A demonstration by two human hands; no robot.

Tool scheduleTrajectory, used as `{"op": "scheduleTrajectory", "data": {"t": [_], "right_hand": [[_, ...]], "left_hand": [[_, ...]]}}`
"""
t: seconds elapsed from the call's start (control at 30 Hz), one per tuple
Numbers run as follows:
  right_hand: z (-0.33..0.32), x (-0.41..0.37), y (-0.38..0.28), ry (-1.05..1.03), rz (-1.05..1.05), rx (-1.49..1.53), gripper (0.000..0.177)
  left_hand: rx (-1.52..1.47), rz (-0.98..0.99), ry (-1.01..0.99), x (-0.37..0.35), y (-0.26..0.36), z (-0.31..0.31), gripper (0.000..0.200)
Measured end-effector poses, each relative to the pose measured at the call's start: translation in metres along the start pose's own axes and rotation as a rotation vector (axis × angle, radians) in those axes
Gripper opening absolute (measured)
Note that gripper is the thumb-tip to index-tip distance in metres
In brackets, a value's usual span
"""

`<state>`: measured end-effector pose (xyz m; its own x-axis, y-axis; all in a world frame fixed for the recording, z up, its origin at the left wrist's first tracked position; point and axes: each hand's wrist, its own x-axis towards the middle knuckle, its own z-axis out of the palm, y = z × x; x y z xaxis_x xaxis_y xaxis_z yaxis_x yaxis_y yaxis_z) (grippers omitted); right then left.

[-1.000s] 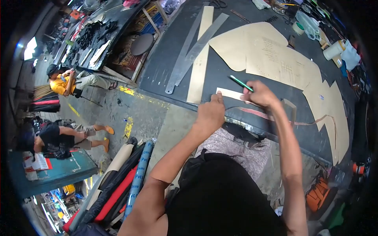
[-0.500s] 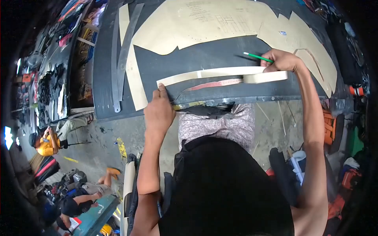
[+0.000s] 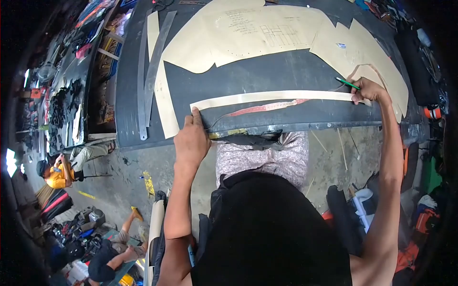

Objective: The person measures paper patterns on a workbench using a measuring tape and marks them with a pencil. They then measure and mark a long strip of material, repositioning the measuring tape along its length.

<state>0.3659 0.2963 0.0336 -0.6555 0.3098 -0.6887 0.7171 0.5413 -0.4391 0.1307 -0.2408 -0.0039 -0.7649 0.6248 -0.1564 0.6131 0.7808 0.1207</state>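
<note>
A long cream card strip (image 3: 267,97) lies stretched along the near side of the dark table (image 3: 248,78). My left hand (image 3: 192,139) presses its left end down with an outstretched index finger, the other fingers bent. At the far end, my right hand (image 3: 369,90) pinches the strip and also has a green pencil (image 3: 347,83) between its fingers, pointing up and left. Just below the strip lies a reddish tape (image 3: 260,108) with a pale middle section. A similar reddish band (image 3: 374,67) curves near my right hand.
Large cream pattern sheets (image 3: 238,35), with writing and notched edges, cover the table's far side. Two metal rulers (image 3: 143,95) and a narrow cream piece (image 3: 163,95) lie at the left. Seated people, one in a yellow shirt (image 3: 58,177), are at lower left.
My right hand has moved right and slightly down with the pencil. The strip's looped right end is now drawn out nearly straight. My left hand stays at the left end.
</note>
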Motion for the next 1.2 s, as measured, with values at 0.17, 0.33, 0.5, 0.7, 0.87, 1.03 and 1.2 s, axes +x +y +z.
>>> {"op": "scheduleTrajectory", "data": {"t": [0.17, 0.33, 0.5, 0.7, 0.87, 1.03, 1.2], "right_hand": [[-0.008, 0.008, 0.068, 0.139, 0.087, -0.002, 0.018], [0.008, 0.001, 0.060, 0.637, 0.113, -0.274, 0.023], [0.079, -0.011, -0.060, 0.806, -0.160, 0.236, 0.027], [0.208, 0.011, -0.229, 0.618, -0.982, 0.196, 0.026], [0.268, 0.018, -0.308, 0.048, -0.877, 0.370, 0.027], [0.263, 0.019, -0.300, -0.288, -0.730, 0.203, 0.026], [0.228, -0.002, -0.271, -0.184, -0.655, 0.162, 0.022]], "left_hand": [[0.016, -0.012, -0.029, -0.001, 0.000, -0.004, 0.069], [0.021, -0.014, -0.058, 0.000, -0.003, -0.007, 0.068], [0.015, 0.008, -0.056, 0.002, -0.010, -0.007, 0.066], [-0.069, 0.061, 0.013, -0.010, -0.013, -0.027, 0.062], [-0.577, 0.075, 0.061, -0.030, -0.013, -0.040, 0.057], [-0.939, -0.075, -0.019, -0.045, -0.020, -0.046, 0.055], [-0.937, -0.072, -0.064, -0.035, -0.045, -0.041, 0.054]]}}
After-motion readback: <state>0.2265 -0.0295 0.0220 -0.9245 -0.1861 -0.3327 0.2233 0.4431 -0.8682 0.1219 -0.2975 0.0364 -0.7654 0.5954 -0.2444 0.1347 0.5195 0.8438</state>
